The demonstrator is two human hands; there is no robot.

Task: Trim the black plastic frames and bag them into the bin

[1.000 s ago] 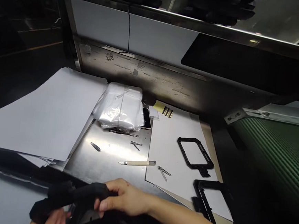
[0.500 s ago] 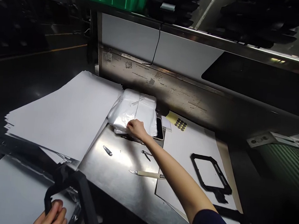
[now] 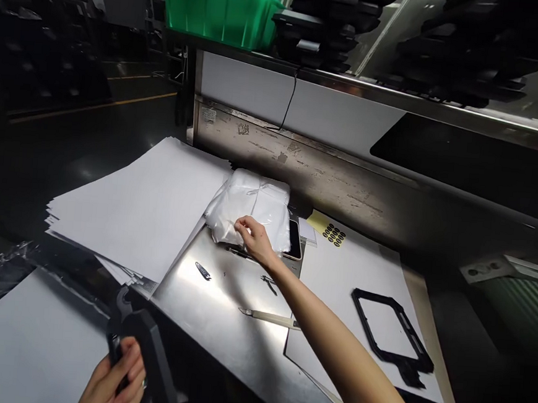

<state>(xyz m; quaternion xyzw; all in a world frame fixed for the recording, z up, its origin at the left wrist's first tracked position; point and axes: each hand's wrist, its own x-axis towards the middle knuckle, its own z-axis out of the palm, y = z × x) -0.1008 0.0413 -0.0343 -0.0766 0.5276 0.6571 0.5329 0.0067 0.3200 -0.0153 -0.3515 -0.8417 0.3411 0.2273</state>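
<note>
On the steel tabletop (image 3: 213, 321), beside a stack of white paper sheets (image 3: 133, 206), a tied bundle of clear plastic bags (image 3: 254, 203) lies with its long axis crosswise. The right hand (image 3: 254, 237) rests on it, fingers slightly apart. The left hand (image 3: 113, 378) clamps a black plastic frame (image 3: 151, 360), held tilted below the tabletop's near edge.

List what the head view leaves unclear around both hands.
Head view:
Black frame in left hand: lower end cut off by bottom edge.
Plastic bag under right hand: contents hidden by cloudy plastic.
Phone: mostly covered by bag.
Small metal tool: too small to name.
</note>
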